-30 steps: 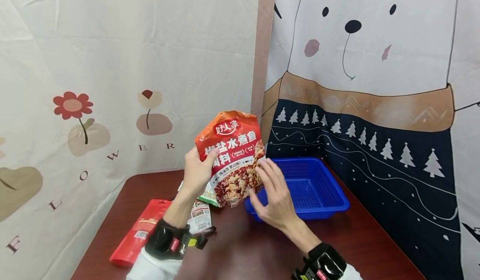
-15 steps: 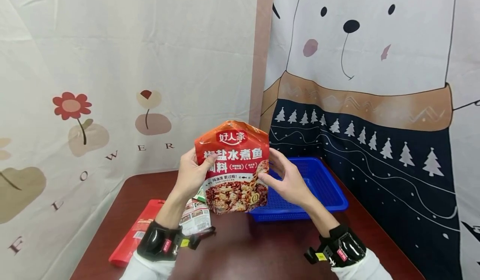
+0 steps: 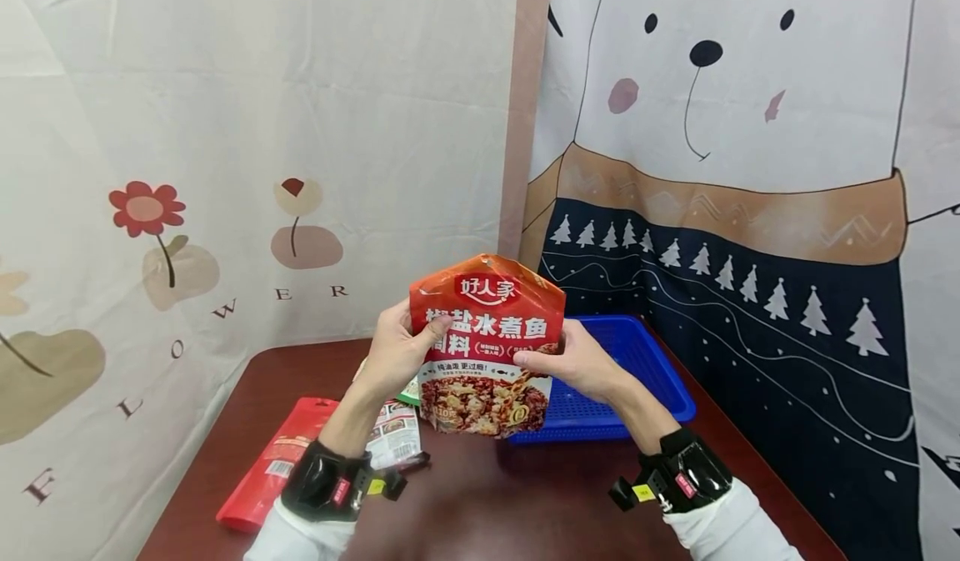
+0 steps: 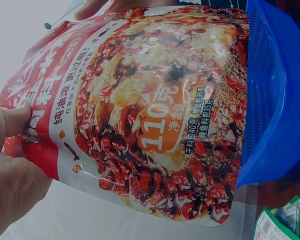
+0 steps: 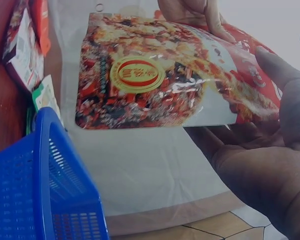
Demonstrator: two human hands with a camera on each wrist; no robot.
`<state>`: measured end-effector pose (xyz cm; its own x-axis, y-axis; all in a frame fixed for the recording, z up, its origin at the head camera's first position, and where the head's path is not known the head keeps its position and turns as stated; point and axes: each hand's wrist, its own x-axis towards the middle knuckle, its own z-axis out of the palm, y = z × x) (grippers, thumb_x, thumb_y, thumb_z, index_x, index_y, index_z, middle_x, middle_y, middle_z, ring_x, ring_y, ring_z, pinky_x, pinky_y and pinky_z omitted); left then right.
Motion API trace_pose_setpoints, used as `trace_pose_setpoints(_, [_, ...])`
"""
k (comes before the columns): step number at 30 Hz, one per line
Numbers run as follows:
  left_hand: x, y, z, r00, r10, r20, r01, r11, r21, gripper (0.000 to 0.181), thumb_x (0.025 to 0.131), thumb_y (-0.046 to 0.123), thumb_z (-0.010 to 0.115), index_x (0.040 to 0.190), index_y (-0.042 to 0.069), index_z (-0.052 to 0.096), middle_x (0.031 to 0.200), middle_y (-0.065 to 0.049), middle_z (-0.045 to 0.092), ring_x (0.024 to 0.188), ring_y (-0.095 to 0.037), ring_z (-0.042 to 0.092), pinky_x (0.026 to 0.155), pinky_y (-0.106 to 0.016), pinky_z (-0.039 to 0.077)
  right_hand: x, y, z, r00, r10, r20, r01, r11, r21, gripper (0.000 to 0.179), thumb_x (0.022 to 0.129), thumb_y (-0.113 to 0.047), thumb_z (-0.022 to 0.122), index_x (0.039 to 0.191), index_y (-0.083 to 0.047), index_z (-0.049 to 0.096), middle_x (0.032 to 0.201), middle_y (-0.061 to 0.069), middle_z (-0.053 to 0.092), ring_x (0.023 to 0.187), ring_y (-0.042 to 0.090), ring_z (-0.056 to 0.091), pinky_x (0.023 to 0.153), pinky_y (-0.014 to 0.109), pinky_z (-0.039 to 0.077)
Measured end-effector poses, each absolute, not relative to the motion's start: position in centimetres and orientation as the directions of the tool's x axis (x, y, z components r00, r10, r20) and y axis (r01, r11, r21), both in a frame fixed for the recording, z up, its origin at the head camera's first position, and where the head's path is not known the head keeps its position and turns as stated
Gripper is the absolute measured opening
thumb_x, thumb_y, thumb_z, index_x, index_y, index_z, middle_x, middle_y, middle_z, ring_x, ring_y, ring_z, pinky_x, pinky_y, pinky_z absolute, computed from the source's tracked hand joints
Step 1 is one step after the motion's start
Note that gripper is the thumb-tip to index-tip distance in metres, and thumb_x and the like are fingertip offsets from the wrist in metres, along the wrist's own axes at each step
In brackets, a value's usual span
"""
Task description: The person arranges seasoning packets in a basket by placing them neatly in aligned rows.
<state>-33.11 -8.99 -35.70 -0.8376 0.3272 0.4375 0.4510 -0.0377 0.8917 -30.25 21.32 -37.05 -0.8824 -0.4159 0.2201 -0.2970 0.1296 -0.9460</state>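
Table (image 3: 487, 515); in front of basket (image 3: 670, 379), left hand (image 3: 397, 348) and right hand (image 3: 583, 364) pinch pouch (image 3: 487, 382) by opposite edges, apparently keeping it upright, face-on.

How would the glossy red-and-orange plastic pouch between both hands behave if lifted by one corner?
The plastic pouch would probably bend, since its front curves in the left wrist view. Its shiny, highlight-streaked surface may be slippery. It is likely light: its front reads 110克.
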Motion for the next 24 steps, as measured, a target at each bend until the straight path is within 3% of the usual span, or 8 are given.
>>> trace_pose_setpoints(17, [-33.3, -8.6, -36.1, -0.830, 0.353, 0.432, 0.447, -0.045, 0.894, 0.041, 0.112, 0.013, 0.072, 0.152, 0.008, 0.065, 0.134, -0.025, 0.079, 0.108, -0.018, 0.083, 0.091, -0.037, 0.071, -30.4, 20.5, -37.7, -0.883, -0.393, 0.257, -0.314, 0.085, -0.946, 0.068, 0.100, -0.015, 0.087, 0.159, -0.015, 0.051, 0.142, 0.009, 0.074, 0.123, 0.024, 0.077, 0.100, 0.045, 0.070])
trace_pose_setpoints(24, [-33.5, -8.3, -36.5, -0.834, 0.373, 0.407, 0.415, -0.065, 0.908, 0.042, 0.112, 0.015, 0.071, 0.153, 0.009, 0.064, 0.135, -0.024, 0.078, 0.110, -0.019, 0.082, 0.091, -0.039, 0.071, -30.2, 20.5, -38.0, -0.882, -0.365, 0.298, -0.357, 0.106, -0.928, 0.066, 0.102, -0.014, 0.086, 0.158, -0.016, 0.052, 0.144, 0.015, 0.074, 0.122, 0.025, 0.079, 0.098, 0.045, 0.070])
